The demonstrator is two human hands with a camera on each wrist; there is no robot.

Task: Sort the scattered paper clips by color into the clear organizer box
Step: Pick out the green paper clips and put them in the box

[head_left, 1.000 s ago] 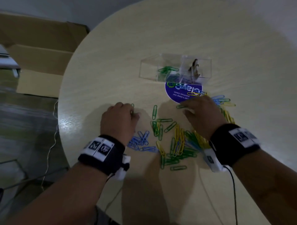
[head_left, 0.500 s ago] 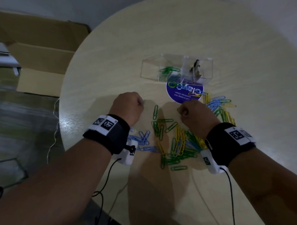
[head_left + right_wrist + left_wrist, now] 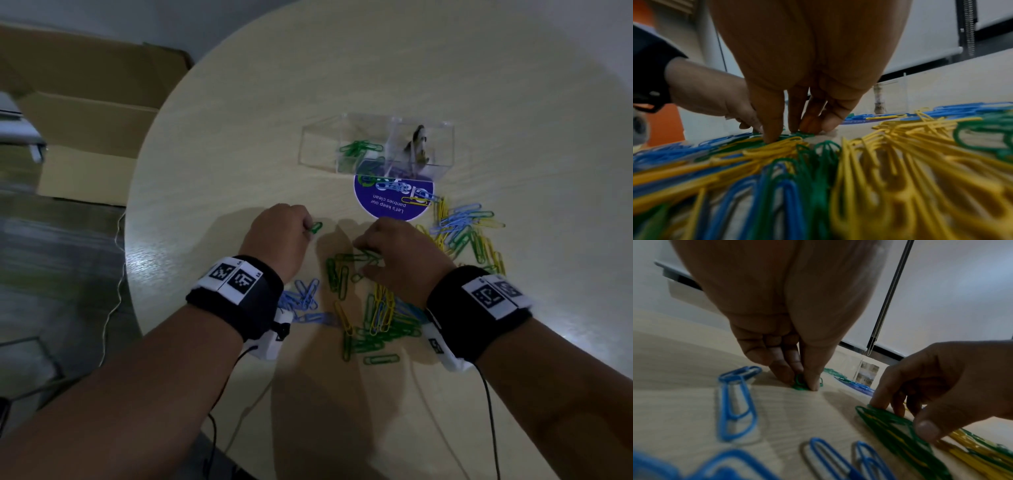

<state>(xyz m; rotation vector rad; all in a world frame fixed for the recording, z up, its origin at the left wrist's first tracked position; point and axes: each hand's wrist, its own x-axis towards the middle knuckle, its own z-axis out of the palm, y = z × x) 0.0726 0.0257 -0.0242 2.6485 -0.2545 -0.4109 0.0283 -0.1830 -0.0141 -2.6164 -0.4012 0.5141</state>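
Green, blue and yellow paper clips point(image 3: 373, 318) lie scattered on the round table. My left hand point(image 3: 308, 229) pinches a green clip point(image 3: 315, 227) between thumb and fingers, down at the tabletop; the left wrist view shows the hand point(image 3: 800, 384) and clip point(image 3: 798, 382) close up. My right hand point(image 3: 361, 260) is curled over a bunch of green clips point(image 3: 356, 257), with index fingertip and thumb at their two ends. In the right wrist view, the right hand point(image 3: 785, 134) presses down on them. The clear organizer box point(image 3: 310, 144) stands farther back, with green clips point(image 3: 359, 149) in its middle compartment.
A round purple sticker point(image 3: 383, 205) lies in front of the box. A second heap of mixed clips point(image 3: 462, 233) spreads to the right. Dark small items point(image 3: 416, 144) sit in the box's right compartment. A cardboard box point(image 3: 85, 113) is on the floor beyond the table's left edge.
My left hand has moved forward and right with a green clip in its fingers. My right hand has drawn back to the left and curled down onto the green clips.
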